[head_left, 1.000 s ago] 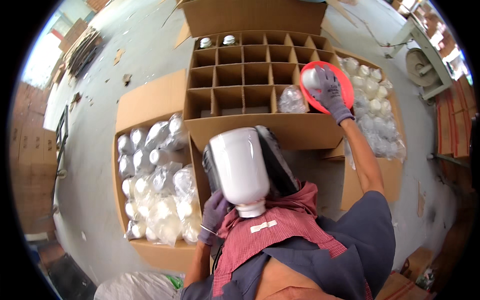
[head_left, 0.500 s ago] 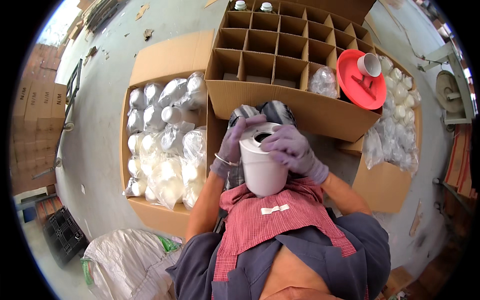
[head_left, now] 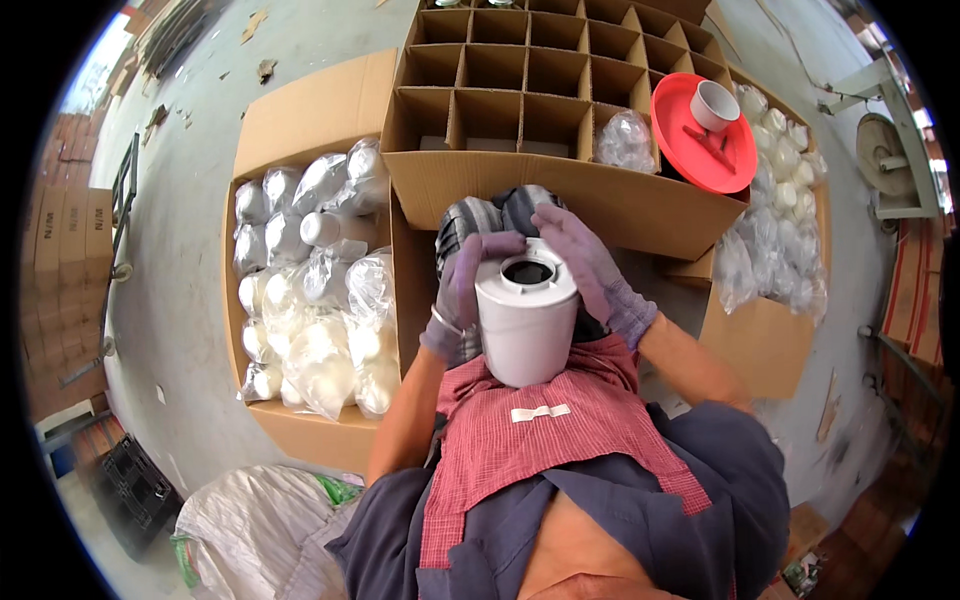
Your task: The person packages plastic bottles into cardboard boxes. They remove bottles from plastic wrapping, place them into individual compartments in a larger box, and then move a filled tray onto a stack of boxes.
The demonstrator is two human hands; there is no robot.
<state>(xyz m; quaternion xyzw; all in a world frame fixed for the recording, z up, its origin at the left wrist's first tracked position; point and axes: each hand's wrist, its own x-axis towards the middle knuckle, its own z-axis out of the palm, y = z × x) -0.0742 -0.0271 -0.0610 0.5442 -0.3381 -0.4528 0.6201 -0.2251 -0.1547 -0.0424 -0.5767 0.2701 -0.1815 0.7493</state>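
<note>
A white, rounded canister (head_left: 527, 340) stands in my lap, leaning slightly, its dark round opening facing up inside a raised collar. My left hand (head_left: 462, 285), in a purple-grey glove, holds the canister's left side, with fingers reaching over the far edge of its top. My right hand (head_left: 598, 270), gloved alike, is at the canister's right side, its fingers stretched out and close together. Whether the right palm presses on the wall cannot be made out. Under the canister lies my red checked apron (head_left: 540, 440).
Ahead is a divided carton (head_left: 560, 185); a red round tray (head_left: 735, 170) with a white cup (head_left: 715, 105) rests on its right corner. Left, an open carton (head_left: 290, 425) holds several plastic-wrapped white bottles (head_left: 325, 365). Wrapped white items (head_left: 790, 190) fill another carton at right. A whitish sack (head_left: 250, 530) lies lower left.
My right hand has come off the canister's top to its right side, with fingers straightened, uncovering the opening. My left hand stays on the canister. The whole view has shifted slightly.
</note>
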